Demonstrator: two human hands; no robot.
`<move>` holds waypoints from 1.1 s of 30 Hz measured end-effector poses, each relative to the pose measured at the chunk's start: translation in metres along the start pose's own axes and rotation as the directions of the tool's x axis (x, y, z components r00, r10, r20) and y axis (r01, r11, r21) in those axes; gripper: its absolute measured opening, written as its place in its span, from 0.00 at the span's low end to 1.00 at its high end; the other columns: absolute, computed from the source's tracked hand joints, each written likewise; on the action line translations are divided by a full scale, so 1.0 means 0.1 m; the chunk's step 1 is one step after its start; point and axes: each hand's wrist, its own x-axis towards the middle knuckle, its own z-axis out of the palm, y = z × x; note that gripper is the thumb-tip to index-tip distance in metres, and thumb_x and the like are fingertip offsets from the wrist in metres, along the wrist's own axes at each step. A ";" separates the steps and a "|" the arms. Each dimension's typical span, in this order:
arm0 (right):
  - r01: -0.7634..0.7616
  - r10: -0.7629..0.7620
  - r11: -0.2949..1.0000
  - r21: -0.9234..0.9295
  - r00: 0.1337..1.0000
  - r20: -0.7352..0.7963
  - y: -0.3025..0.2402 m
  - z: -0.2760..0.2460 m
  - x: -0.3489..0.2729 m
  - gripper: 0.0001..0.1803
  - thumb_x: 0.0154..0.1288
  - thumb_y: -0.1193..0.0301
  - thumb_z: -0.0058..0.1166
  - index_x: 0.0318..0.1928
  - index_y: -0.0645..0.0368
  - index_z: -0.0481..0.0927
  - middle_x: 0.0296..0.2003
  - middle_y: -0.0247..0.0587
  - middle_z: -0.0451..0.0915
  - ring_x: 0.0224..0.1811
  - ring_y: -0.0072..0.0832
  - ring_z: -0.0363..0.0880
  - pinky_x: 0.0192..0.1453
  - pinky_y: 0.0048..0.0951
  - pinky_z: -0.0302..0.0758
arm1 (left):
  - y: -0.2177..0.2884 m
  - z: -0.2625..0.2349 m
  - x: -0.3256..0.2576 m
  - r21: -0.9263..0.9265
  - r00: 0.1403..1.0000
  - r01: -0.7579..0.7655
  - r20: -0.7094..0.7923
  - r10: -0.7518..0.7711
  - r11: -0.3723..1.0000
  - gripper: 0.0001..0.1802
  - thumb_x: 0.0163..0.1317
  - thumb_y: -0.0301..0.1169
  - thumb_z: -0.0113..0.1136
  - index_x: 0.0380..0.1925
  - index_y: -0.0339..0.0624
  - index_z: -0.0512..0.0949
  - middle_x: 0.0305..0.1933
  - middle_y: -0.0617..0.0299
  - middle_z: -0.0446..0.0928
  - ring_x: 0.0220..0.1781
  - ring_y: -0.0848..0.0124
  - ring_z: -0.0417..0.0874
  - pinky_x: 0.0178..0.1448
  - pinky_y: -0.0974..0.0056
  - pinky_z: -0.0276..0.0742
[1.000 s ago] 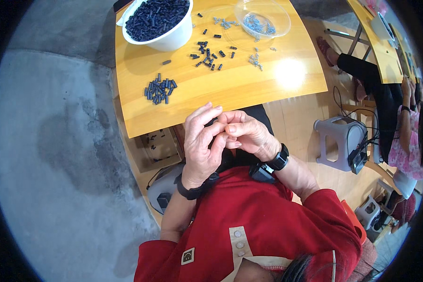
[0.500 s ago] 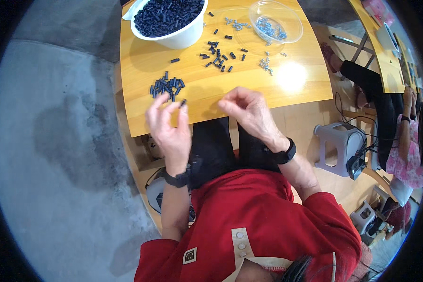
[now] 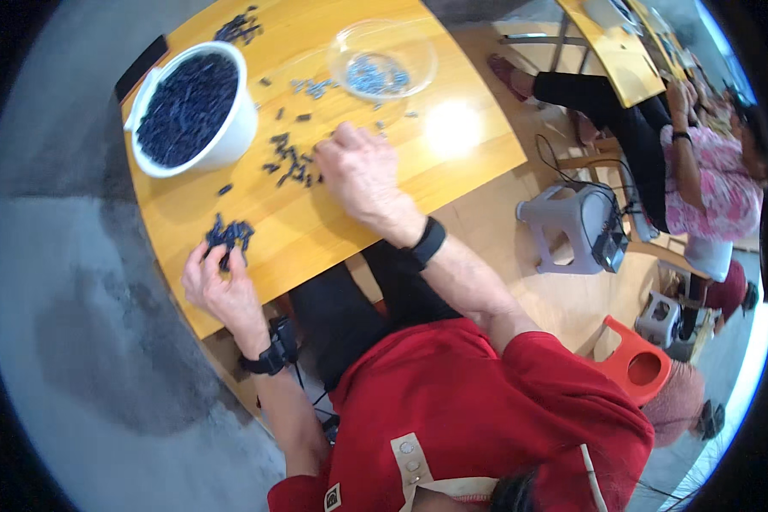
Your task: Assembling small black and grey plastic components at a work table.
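My left hand (image 3: 218, 286) rests at the near edge of the wooden table (image 3: 452, 162), its fingers on a small heap of dark blue parts (image 3: 228, 233). My right hand (image 3: 360, 171) lies palm down further out, beside scattered dark parts (image 3: 292, 160) and a few small grey pieces (image 3: 314, 86). Whether either hand grips a piece is hidden by the fingers. A white bowl (image 3: 235, 128) full of dark blue parts stands at the far left. A clear bowl (image 3: 384, 58) with light blue-grey pieces stands beyond my right hand.
A dark flat object (image 3: 141, 66) lies at the table's far left corner. A grey stool (image 3: 576, 226) with a black box and cable stands right of the table, an orange stool (image 3: 636, 363) nearer me. Another seated person (image 3: 700, 162) works at a second table (image 3: 623, 51).
Both hands have left my chest and separated. The left went down-left to the dark heap at the table edge; the right reached out onto the table near the scattered parts.
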 end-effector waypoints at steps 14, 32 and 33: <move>-0.148 -0.056 0.589 0.795 0.973 0.223 -0.17 -0.98 -0.41 0.06 0.60 0.74 0.61 0.37 0.62 0.81 0.30 0.47 0.80 0.34 0.42 0.82 0.37 0.35 0.77 | 0.98 -0.30 -0.12 -0.441 0.983 0.007 0.169 0.075 0.897 0.10 0.63 0.20 0.60 0.43 0.29 0.80 0.44 0.50 0.80 0.46 0.57 0.80 0.53 0.57 0.75; -0.064 -0.224 0.550 0.832 0.949 0.221 -0.15 -1.49 -0.92 0.07 0.57 0.80 0.60 0.38 0.64 0.81 0.33 0.47 0.77 0.36 0.45 0.80 0.39 0.39 0.78 | 1.29 -0.67 -0.61 -0.603 0.911 0.161 0.395 0.118 0.781 0.07 0.59 0.17 0.62 0.39 0.31 0.81 0.34 0.58 0.81 0.36 0.70 0.81 0.43 0.67 0.76; -0.064 -0.224 0.551 0.832 0.949 0.221 -0.14 -1.48 -0.92 0.07 0.57 0.80 0.60 0.38 0.64 0.81 0.33 0.47 0.77 0.36 0.45 0.80 0.39 0.39 0.78 | 1.30 -0.66 -0.61 -0.608 0.916 0.132 0.376 0.138 0.783 0.07 0.58 0.17 0.63 0.38 0.31 0.81 0.34 0.56 0.81 0.34 0.67 0.82 0.41 0.66 0.77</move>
